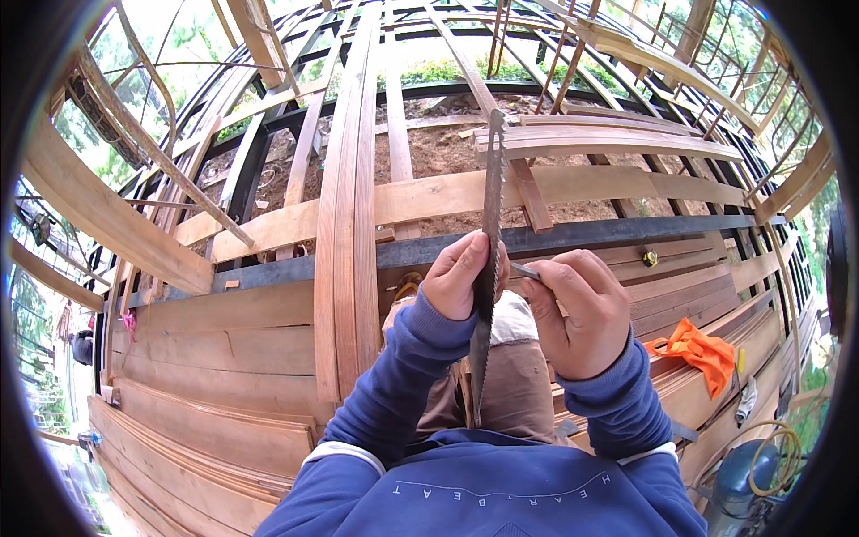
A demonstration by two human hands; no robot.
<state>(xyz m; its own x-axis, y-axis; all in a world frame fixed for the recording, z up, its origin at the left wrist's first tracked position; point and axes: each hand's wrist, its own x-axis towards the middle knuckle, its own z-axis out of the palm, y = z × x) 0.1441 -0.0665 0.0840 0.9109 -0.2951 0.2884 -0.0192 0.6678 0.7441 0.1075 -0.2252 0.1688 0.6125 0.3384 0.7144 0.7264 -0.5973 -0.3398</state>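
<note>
Long, dark-grey steel saw blade point(491, 197), toothed along its right edge, extending lengthwise before the person's torso. The left hand point(458, 276) has its fingers clamped on the blade near mid-length. The right hand point(582, 313) pinches a slender grey metal rod point(526, 270) between thumb and forefinger, its tip beside the blade; contact cannot be determined. Right: bright orange cloth point(702, 353) on reddish-brown wooden planks point(667, 394).
</note>
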